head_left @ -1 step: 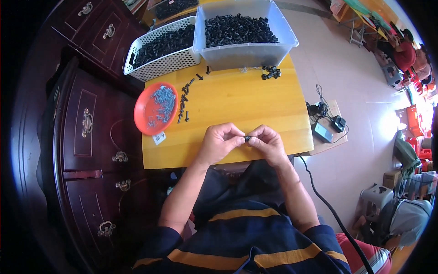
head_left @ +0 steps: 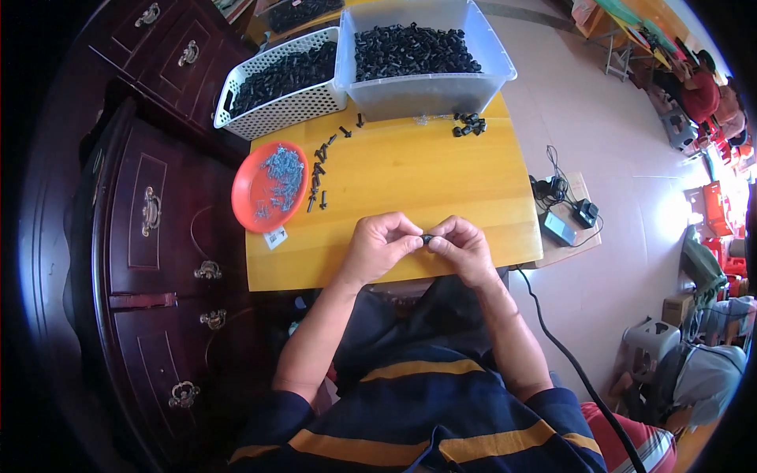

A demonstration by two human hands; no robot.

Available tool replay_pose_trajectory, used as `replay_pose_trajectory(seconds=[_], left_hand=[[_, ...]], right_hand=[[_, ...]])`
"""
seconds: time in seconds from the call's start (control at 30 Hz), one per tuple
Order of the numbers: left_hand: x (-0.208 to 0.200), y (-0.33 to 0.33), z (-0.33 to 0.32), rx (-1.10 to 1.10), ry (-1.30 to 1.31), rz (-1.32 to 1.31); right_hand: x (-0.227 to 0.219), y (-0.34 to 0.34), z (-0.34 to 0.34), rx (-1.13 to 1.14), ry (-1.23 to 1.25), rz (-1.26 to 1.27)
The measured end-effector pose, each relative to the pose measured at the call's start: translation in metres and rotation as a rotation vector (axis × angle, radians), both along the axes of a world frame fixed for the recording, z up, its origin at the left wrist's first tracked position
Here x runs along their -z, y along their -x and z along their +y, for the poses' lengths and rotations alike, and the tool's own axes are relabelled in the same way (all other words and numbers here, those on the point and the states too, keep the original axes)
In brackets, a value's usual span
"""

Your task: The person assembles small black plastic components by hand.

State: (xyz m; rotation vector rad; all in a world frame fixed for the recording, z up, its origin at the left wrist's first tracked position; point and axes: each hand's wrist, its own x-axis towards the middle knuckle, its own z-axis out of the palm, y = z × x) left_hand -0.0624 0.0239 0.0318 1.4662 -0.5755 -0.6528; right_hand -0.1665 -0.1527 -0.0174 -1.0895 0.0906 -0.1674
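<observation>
Over the near edge of the table, my left hand (head_left: 385,246) and my right hand (head_left: 464,248) meet, thumbs and fingers pinched on one small black plastic part (head_left: 427,239). Most of that part is covered by my fingertips, so its full shape is hidden. Left of my hands, several slim black plastic pieces (head_left: 317,175) lie in a loose line. Beside them a red oval dish (head_left: 244,193) holds a heap of small silvery metal pieces (head_left: 285,175), too small to make out exactly.
At the back of the yellow table (head_left: 418,165) stand a white perforated basket (head_left: 280,114) and a translucent bin (head_left: 426,98), both full of black parts. A small black cluster (head_left: 470,124) lies before the bin. Dark drawers (head_left: 150,221) flank the left; a cabled device (head_left: 559,229) sits right.
</observation>
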Motion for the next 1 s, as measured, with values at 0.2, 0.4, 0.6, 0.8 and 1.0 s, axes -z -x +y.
replay_pose_trajectory(seconds=[0.2,0.4,0.6,0.8,1.0], left_hand=[[-0.004,0.001,0.004,-0.031,-0.134,-0.208],[-0.016,-0.004,0.009,0.043,-0.248,-0.314],[-0.029,-0.004,0.001,0.027,-0.132,-0.304],[-0.052,0.01,0.0,-0.028,-0.233,-0.652],[-0.052,0.023,-0.011,-0.115,-0.333,-1.138]], right_hand=[[0.0,0.0,0.015,0.083,0.151,0.04],[-0.004,0.003,0.023,0.116,0.359,0.061],[-0.013,-0.001,0.023,0.097,0.085,0.047],[-0.025,-0.002,0.015,-0.021,-0.317,0.071],[-0.041,-0.002,0.026,-0.027,-0.477,0.11]])
